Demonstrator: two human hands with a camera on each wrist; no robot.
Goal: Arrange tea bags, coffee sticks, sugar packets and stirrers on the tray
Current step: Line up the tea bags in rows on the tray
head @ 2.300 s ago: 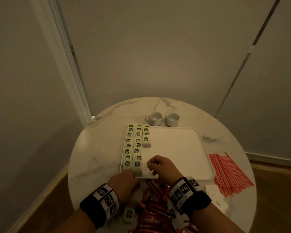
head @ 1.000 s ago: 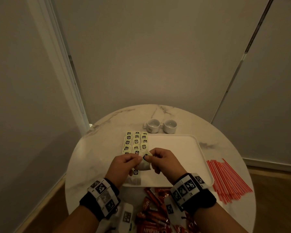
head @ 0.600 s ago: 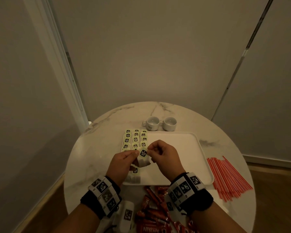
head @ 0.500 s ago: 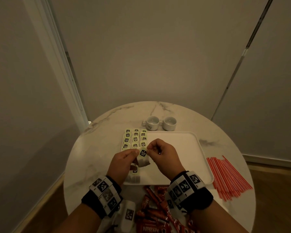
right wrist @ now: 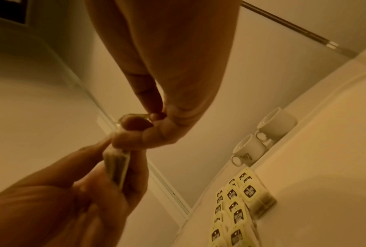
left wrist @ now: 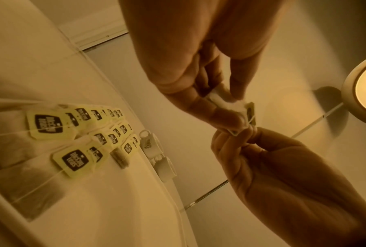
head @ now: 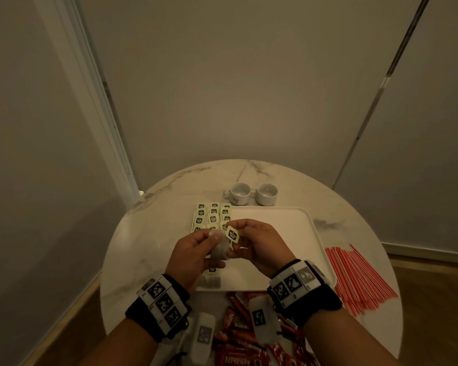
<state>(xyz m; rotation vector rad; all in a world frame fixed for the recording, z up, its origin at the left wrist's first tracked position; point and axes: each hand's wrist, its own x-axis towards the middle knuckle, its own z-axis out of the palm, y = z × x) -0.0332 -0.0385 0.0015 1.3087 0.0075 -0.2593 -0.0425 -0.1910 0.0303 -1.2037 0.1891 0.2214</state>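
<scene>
A white tray (head: 280, 233) lies on the round marble table, with rows of tea bags (head: 212, 215) with yellow-green tags along its left side. Both hands hover above the tray's left half, holding one tea bag (head: 221, 250) between them. My left hand (head: 217, 244) pinches the pouch (right wrist: 116, 168). My right hand (head: 238, 231) pinches its tag (head: 232, 234). In the left wrist view the pouch (left wrist: 226, 102) sits between left thumb and fingers, and the tag (left wrist: 250, 113) stands edge-on. Red coffee sticks (head: 236, 339) are heaped at the table's near edge. Red stirrers (head: 360, 278) lie to the right of the tray.
Two white cups (head: 239, 192) (head: 267, 192) stand just behind the tray's far edge. Walls close in behind and to the left of the table (head: 156, 233). The tray's right half is bare white surface.
Both hands have risen from the tray's near edge and now hold a tea bag in the air above the tray. Over the last half second they have barely shifted.
</scene>
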